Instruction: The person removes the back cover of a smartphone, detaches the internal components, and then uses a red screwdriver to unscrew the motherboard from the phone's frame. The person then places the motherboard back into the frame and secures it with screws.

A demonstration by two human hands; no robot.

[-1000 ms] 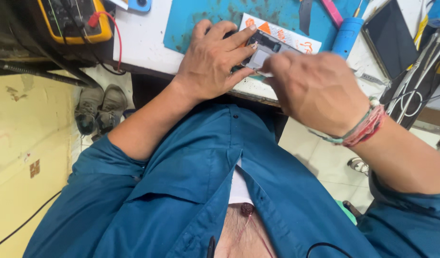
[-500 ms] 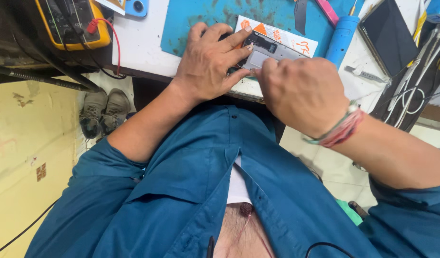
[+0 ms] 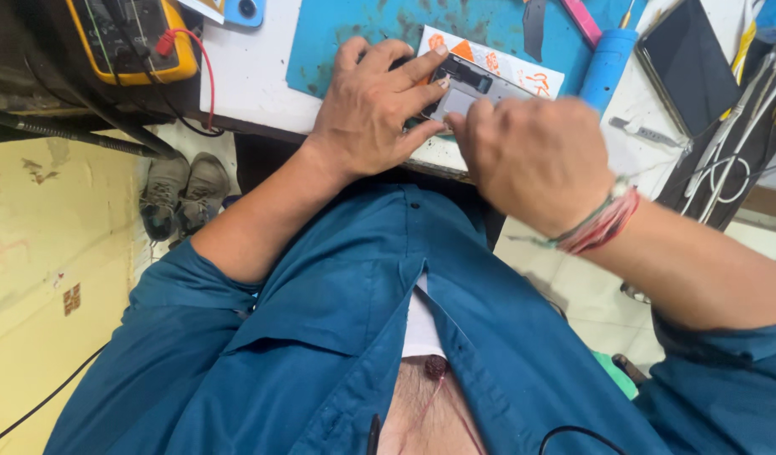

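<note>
My left hand [image 3: 379, 109] grips a small grey opened phone [image 3: 468, 88] at the near edge of the white table [image 3: 253, 80], fingers curled over its left end. My right hand [image 3: 531, 156] is closed beside it, its fingertips pressed to the phone's right end; what they pinch is hidden. The phone lies partly over a white card with orange shapes [image 3: 506, 63] on a blue work mat [image 3: 354, 34]. A red and grey thread band is on my right wrist.
A yellow multimeter [image 3: 131, 38] with a red lead sits at the back left. A blue cylinder-handled tool [image 3: 607, 63], a dark phone [image 3: 691, 72], tweezers and scissors [image 3: 733, 152] lie to the right. Grey shoes [image 3: 177, 194] stand on the floor below.
Both hands have stayed on the phone. My right hand has shifted slightly left and lower along the phone's end; the view has moved a little.
</note>
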